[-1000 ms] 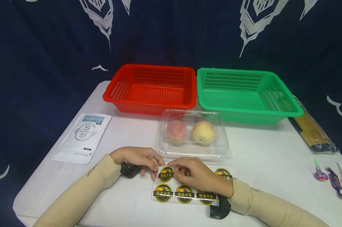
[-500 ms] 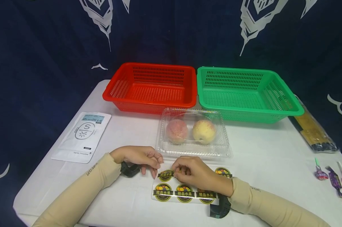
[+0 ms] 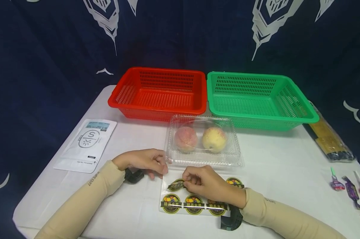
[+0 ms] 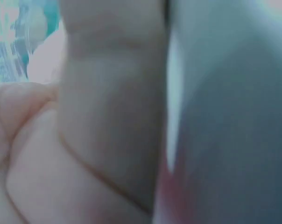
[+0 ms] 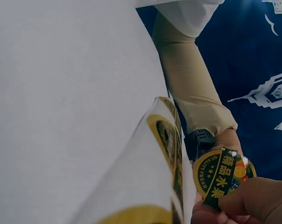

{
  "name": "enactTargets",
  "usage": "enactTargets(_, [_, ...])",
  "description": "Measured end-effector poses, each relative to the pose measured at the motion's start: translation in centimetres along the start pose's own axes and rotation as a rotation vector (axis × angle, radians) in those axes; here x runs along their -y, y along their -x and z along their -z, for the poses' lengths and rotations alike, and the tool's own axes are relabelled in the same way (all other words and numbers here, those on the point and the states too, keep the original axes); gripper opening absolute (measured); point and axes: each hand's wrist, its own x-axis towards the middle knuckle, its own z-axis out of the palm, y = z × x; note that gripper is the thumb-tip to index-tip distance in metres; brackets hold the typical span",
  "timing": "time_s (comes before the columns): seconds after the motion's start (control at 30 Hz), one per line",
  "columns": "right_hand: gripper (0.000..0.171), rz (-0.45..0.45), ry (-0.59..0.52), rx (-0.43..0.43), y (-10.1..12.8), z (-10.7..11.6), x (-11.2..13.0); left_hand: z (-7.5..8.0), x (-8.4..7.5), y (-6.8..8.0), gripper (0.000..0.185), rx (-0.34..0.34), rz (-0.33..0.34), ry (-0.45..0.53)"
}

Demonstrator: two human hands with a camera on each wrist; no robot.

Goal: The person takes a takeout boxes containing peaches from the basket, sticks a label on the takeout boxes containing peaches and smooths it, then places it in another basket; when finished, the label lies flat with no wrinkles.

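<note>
White tabletop (image 3: 287, 166), dark backdrop. Right hand (image 3: 208, 184) pinches a round fruit sticker (image 3: 177, 184), half peeled from the sticker sheet (image 3: 180, 204) beneath it. Left hand (image 3: 144, 161) presses the sheet's corner, fingers relaxed. Judged: peeling underway; next, complete the lift-off cleanly.

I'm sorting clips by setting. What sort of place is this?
Probably a staged tabletop for recording fruit packing, not a shop: a white table before a dark printed backdrop, two empty baskets, and a clear box of peaches beside a sticker sheet.
</note>
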Motion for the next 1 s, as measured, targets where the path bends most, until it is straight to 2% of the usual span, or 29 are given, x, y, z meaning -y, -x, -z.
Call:
enactTargets(0.07, [0.020,-0.009,-0.013,-0.005,0.0,0.2,0.2,0.3,0.0,0.2,0.051,-0.046,0.001,0.005])
enactTargets(0.2, [0.019,-0.050,-0.077,-0.001,0.0,0.5,0.5,1.3,-0.2,0.6,0.093,-0.123,-0.018,0.001])
enactTargets(0.3, [0.014,-0.104,-0.146,0.013,0.0,0.7,0.9,2.0,-0.4,0.8,0.116,-0.161,-0.074,-0.004])
enactTargets(0.37, [0.010,-0.133,-0.190,0.020,0.0,0.9,1.2,2.2,-0.7,0.9,0.123,-0.186,-0.125,0.016])
enactTargets(0.5, [0.006,-0.178,-0.296,0.038,-0.1,1.4,1.8,2.0,-1.0,0.5,0.125,-0.248,-0.232,0.068])
enactTargets(0.67, [0.008,-0.228,-0.458,0.061,0.0,2.3,2.6,1.5,-1.6,-0.8,0.117,-0.316,-0.304,0.077])
enactTargets(0.77, [0.011,-0.231,-0.488,0.059,-0.1,3.1,2.8,1.4,-2.1,-1.4,0.114,-0.341,-0.315,0.053])
enactTargets(1.0, [0.013,-0.241,-0.496,0.025,-0.2,4.7,3.2,1.1,-2.5,-2.5,0.111,-0.337,-0.322,0.045])
